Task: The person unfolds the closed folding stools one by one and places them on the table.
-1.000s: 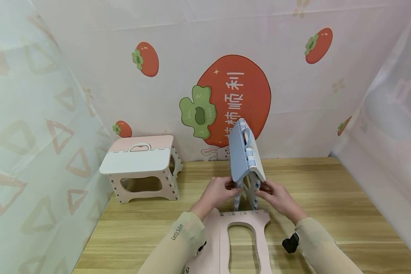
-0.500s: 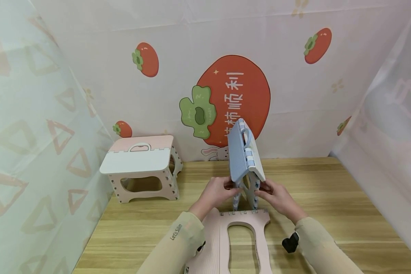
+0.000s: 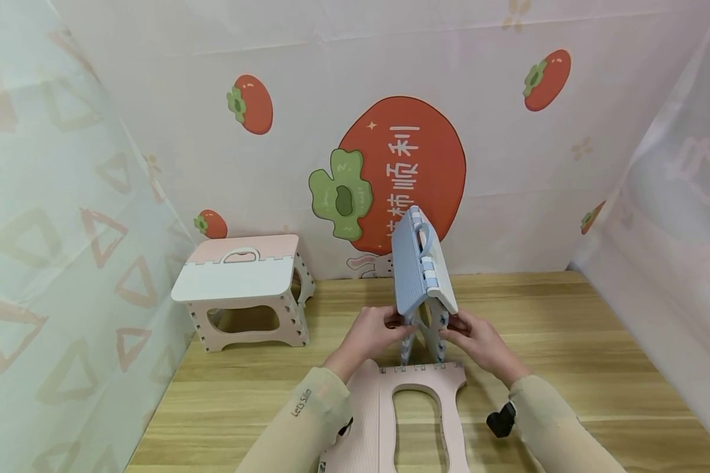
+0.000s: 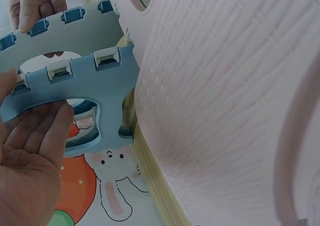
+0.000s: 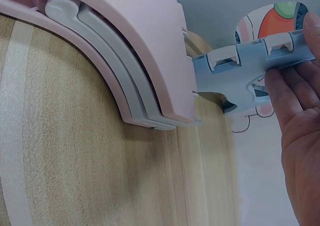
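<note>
A blue-and-white folding stool [image 3: 410, 269] stands partly unfolded in the middle, its top bent in a ridge with the carry handle on it. My left hand [image 3: 371, 335] grips its left leg panel by the edge, thumb on the near side. On the opposite leg panel my right hand [image 3: 479, 341] has a similar grip. In the left wrist view, the left fingers [image 4: 47, 131] curl into the cut-out of the blue leg panel [image 4: 112, 81]. The right wrist view has the right hand [image 5: 305, 121] pinching the other leg panel [image 5: 220, 73].
Folded flat, a pink stool [image 3: 363, 420] lies in front of the blue one, between my forearms. An unfolded pink-and-white stool [image 3: 233, 279] stands at the left on the wooden table [image 3: 538, 309]. The back wall sheet [image 3: 296, 177] rises just behind.
</note>
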Available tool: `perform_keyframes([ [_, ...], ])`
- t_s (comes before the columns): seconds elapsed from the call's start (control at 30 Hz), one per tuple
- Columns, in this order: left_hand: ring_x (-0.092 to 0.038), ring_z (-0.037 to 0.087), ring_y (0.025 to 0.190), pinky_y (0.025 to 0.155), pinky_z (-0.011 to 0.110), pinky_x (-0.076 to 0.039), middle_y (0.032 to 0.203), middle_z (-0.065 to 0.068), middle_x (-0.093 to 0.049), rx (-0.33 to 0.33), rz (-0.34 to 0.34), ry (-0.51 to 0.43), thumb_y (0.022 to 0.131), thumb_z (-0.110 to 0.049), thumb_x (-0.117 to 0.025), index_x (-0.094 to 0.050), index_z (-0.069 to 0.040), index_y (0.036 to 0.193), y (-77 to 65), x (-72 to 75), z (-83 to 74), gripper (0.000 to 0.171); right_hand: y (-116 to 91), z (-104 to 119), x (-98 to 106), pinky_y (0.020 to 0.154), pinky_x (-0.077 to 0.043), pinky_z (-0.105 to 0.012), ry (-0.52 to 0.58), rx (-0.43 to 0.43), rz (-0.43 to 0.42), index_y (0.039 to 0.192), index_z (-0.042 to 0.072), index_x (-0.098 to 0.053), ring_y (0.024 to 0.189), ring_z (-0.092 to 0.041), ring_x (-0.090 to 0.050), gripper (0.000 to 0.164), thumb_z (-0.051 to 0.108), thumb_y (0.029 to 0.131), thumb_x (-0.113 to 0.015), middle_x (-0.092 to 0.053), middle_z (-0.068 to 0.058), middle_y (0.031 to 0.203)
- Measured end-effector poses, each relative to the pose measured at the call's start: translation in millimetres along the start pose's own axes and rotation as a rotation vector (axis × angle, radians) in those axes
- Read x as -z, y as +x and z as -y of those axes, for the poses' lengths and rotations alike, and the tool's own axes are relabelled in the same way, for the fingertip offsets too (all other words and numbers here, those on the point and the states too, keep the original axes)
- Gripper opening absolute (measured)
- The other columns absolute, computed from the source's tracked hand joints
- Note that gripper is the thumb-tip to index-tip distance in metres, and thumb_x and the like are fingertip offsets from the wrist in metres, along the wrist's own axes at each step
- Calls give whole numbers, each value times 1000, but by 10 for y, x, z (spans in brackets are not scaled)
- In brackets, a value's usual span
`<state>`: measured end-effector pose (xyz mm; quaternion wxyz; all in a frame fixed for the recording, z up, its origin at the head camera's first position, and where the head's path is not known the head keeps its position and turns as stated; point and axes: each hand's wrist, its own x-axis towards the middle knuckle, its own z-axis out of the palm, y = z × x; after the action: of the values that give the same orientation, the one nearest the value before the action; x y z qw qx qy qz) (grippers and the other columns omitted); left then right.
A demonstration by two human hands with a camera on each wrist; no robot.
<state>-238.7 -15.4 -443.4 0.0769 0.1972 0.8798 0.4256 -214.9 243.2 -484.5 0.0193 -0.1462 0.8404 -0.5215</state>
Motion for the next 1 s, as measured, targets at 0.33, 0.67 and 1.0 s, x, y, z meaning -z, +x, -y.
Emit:
perform_keyframes([
  [0.33, -73, 13, 101, 84, 33, -62, 117, 3, -76, -3, -6, -9, 94, -35, -76, -72, -12, 128, -10, 5, 5, 41, -4, -1, -7, 94, -58, -41, 7, -1, -1, 148, -1, -48, 123, -42, -62, 56, 23, 101, -67, -60, -29, 138],
  [0.67, -73, 13, 101, 85, 32, -62, 118, 2, -76, 1, -6, -14, 93, -36, -76, -72, -13, 128, -18, 18, 22, 42, -4, -6, -1, 95, -58, -41, 4, -4, 1, 148, -1, -47, 124, -42, -62, 56, 22, 101, -67, -59, -28, 139],
  [1.0, -73, 12, 101, 83, 31, -62, 116, 2, -76, -24, -12, -13, 94, -35, -76, -73, -12, 126, -30, 25, 51, 39, -20, 12, 4, 95, -58, -42, 25, -14, 8, 150, 1, -46, 125, -41, -62, 59, 25, 101, -67, -57, -27, 142],
])
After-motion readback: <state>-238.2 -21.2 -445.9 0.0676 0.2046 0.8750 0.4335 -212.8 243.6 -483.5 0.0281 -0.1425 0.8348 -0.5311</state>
